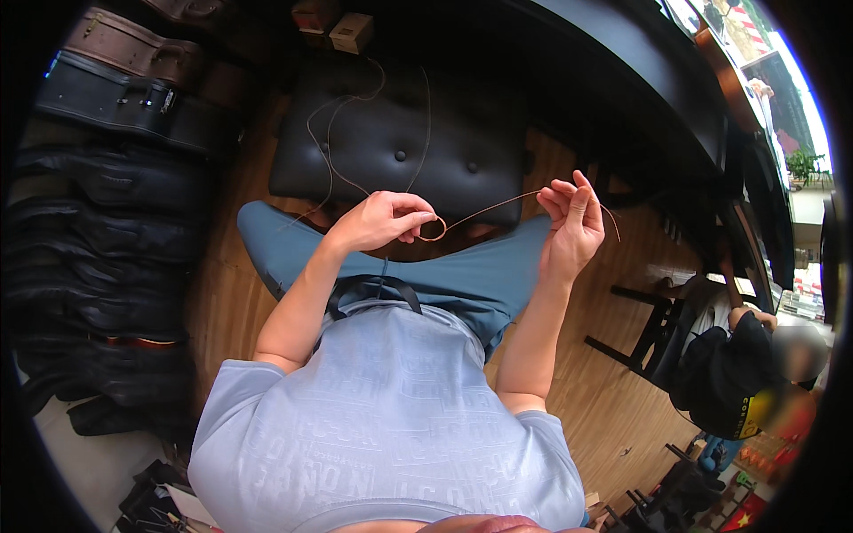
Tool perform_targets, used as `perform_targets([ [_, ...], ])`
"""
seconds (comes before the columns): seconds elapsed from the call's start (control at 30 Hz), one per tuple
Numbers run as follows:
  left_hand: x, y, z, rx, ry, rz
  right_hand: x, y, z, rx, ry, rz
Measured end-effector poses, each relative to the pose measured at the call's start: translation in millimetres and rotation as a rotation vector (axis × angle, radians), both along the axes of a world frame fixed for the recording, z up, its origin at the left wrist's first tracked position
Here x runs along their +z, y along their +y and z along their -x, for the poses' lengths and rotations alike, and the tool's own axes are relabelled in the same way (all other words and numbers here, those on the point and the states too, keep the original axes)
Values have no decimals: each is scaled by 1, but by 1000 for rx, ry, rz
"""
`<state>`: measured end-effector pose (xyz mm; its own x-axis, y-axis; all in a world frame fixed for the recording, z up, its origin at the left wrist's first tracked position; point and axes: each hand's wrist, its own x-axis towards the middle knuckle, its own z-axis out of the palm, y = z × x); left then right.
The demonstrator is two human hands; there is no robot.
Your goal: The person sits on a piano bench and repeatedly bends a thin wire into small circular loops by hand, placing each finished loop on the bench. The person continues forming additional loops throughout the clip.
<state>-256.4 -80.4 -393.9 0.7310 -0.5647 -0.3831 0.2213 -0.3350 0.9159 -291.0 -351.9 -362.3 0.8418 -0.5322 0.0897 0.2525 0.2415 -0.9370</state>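
My left hand (378, 220) is closed in a pinch on a thin bronze-coloured string (487, 210), over my lap. A small loop of it hangs beside those fingertips. From the loop the string runs up to my right hand (570, 224), which pinches it between thumb and fingers. Its free end curves out past the right side of that hand. Beyond my knees stands a black tufted bench (364, 124). Thin strands (330, 158) trail loosely across the bench toward my left hand; whether they belong to the same string I cannot tell.
Instrument cases (107, 102) and black padded bags (98, 258) line the left side. Small boxes (353, 32) sit beyond the bench. A large black curved body (640, 71) stands at the far right. A dark stool frame (635, 329) and another person (729, 364) are to the right.
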Motion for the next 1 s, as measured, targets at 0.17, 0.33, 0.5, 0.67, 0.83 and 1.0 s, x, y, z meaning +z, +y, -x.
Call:
perform_targets([
  [0.17,8,3,-17,-52,-225,56,6,2,-18,81,87,260],
  [0.33,12,3,-34,-160,-527,11,-11,0,-26,470,325,675],
  [0.5,21,-1,-43,-134,-597,-2,-7,12,-23,734,576,565],
  [0.67,30,-8,-40,-123,-577,39,-17,23,-18,744,424,785],
  [0.83,37,-2,-34,67,-403,174,-23,27,-16,651,257,1030],
  [1.0,27,13,-34,23,-41,244,-13,41,-12,777,333,704],
])
